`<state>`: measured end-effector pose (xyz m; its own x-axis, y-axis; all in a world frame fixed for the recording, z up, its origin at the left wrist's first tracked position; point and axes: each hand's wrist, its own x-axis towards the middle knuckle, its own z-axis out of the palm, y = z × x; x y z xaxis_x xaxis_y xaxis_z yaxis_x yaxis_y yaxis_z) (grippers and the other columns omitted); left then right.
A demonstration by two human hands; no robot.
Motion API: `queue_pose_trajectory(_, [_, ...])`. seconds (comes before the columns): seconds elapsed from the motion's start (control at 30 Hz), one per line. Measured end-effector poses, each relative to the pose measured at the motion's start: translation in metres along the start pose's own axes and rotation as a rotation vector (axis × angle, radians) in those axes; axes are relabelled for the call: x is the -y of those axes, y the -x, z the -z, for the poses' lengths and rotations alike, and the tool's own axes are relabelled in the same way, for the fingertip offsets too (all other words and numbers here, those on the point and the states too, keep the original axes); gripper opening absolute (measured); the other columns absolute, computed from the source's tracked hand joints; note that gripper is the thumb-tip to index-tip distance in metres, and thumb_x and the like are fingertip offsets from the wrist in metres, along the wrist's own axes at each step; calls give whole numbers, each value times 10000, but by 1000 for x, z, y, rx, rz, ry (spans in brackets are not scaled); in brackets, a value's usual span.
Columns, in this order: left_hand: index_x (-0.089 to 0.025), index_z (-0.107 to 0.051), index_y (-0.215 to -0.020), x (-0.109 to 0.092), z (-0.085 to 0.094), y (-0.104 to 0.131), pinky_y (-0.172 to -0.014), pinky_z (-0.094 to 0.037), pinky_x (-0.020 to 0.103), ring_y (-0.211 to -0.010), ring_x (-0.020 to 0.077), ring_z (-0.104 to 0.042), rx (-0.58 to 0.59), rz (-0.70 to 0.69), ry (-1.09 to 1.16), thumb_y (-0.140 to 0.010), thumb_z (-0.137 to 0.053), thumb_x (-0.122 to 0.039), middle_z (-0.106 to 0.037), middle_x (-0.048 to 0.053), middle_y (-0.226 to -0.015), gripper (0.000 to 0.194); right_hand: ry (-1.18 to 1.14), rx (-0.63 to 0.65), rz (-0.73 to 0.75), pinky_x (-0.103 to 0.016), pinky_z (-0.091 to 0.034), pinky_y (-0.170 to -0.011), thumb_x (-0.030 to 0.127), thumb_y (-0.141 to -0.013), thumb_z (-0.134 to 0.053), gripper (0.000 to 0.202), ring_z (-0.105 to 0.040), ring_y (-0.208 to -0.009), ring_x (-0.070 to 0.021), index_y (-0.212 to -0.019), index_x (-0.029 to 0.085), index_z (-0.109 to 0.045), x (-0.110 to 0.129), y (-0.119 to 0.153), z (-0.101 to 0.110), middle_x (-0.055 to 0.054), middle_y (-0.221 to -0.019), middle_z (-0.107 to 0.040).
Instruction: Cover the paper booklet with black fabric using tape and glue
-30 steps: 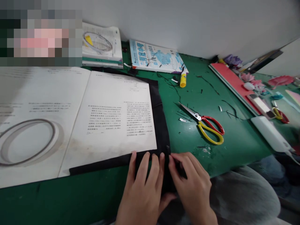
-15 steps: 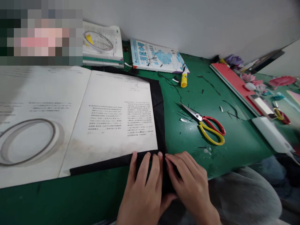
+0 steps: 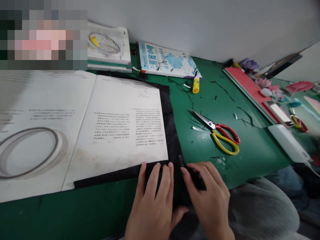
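Observation:
An open book [image 3: 117,123] with printed pages lies on the green table. A black sheet [image 3: 174,133], cloth or paper, sticks out beyond its right edge and is folded over the lower edge. My left hand [image 3: 156,193] presses down on that folded strip near the lower right corner, fingers stretched out and spread. Just to its right, my right hand [image 3: 207,190] pinches the outer edge of the black sheet between thumb and forefinger. A small shiny patch shows on the sheet by these fingertips. Scissors [image 3: 215,128] with red and yellow handles lie to the right, blades apart.
A glue bottle [image 3: 196,85] lies by a blue and white book [image 3: 170,61] at the back. Stacked books [image 3: 110,50] are at the back left, a red folder [image 3: 246,86] and white power strip [image 3: 287,143] to the right. Dark scraps litter the green table [image 3: 212,106].
My right hand has moved slightly right, drawing the black sheet's lower right edge outward. My left hand stays on the folded strip.

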<state>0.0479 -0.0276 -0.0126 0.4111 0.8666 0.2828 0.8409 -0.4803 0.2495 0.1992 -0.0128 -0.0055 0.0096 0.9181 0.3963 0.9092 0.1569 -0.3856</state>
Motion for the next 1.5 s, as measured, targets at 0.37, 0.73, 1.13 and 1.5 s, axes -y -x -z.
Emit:
queue_pose_trajectory(0.37, [-103,-624,-1220,2,1,0,-1182,-131,461,-1174,266,-460,-31,-24,-38,-874,-491,-570,-618,68,-1231,596,-118,-63,5,-278,-494,-739,139,-857,-614,63,-583,-783,-141,-890,178,-649,14,2,-10,-30,-824,-616])
queue_pose_trajectory(0.73, [-89,-621,-1225,1,0,-1,-1191,-116,451,-1165,265,-466,-52,-18,-10,-878,-496,-558,-629,71,-1226,597,-31,-24,181,-309,-481,-749,64,-862,-580,109,-557,-775,-152,-918,148,-621,7,1,-6,-51,-820,-615])
queue_pose_trajectory(1.13, [-81,-621,-1224,1,-3,2,-1186,-135,485,-1185,285,-472,-87,-24,0,-906,-454,-549,-642,88,-1212,591,30,142,416,-339,-489,-688,55,-881,-550,147,-535,-787,-194,-1011,59,-618,-4,-1,1,-109,-839,-628])
queue_pose_trajectory(1.5, [-73,-602,-1244,1,-3,3,-1186,-133,482,-1193,285,-473,-58,-14,-8,-901,-445,-571,-637,100,-1217,625,-77,-39,289,-276,-481,-727,36,-818,-643,134,-564,-749,-136,-926,112,-622,-3,-5,3,-50,-796,-640])
